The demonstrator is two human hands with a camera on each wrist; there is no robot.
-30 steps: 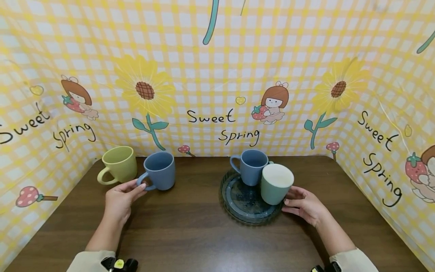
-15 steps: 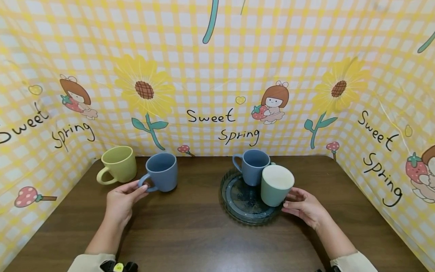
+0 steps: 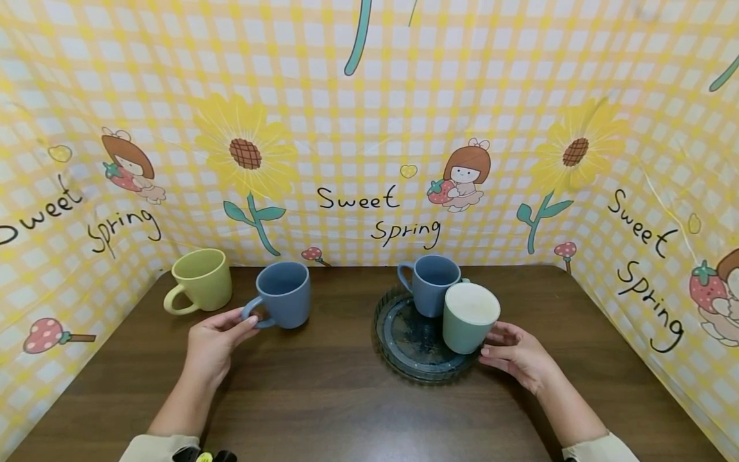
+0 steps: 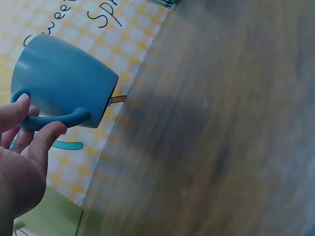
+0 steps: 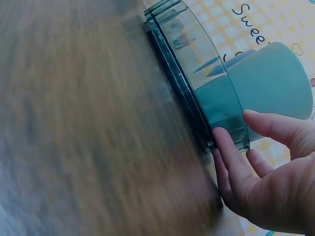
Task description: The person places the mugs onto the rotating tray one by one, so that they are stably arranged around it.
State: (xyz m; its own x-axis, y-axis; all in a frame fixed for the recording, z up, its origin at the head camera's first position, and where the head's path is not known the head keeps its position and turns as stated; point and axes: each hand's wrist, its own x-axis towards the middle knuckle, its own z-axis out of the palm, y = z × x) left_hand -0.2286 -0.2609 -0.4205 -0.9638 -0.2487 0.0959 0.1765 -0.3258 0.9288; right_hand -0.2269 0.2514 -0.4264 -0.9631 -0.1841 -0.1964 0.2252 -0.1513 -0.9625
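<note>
My left hand (image 3: 212,350) pinches the handle of a blue mug (image 3: 287,296) between thumb and fingers. Cloth shows between the mug's base and the table edge in the left wrist view, so this mug (image 4: 64,73) hangs above the table. At the right, my right hand (image 3: 519,356) grips the edge of a round, see-through green turntable (image 3: 404,359), with fingertips against its wall (image 5: 231,118). On the turntable stand a second blue mug (image 3: 434,289) and, nearest my right hand, a pale green mug (image 3: 470,327). The pale green mug's handle is mostly hidden.
A yellow-green mug (image 3: 203,282) stands at the back left of the brown wooden table (image 3: 323,398), behind my left hand. Yellow checked cloth (image 3: 346,147) hangs closely around the table's back and sides.
My left hand has carried its blue mug to the right and slightly nearer. The turntable's mugs have shifted a little: the blue one rightward, the pale green one nearer. My right hand moved slightly nearer too.
</note>
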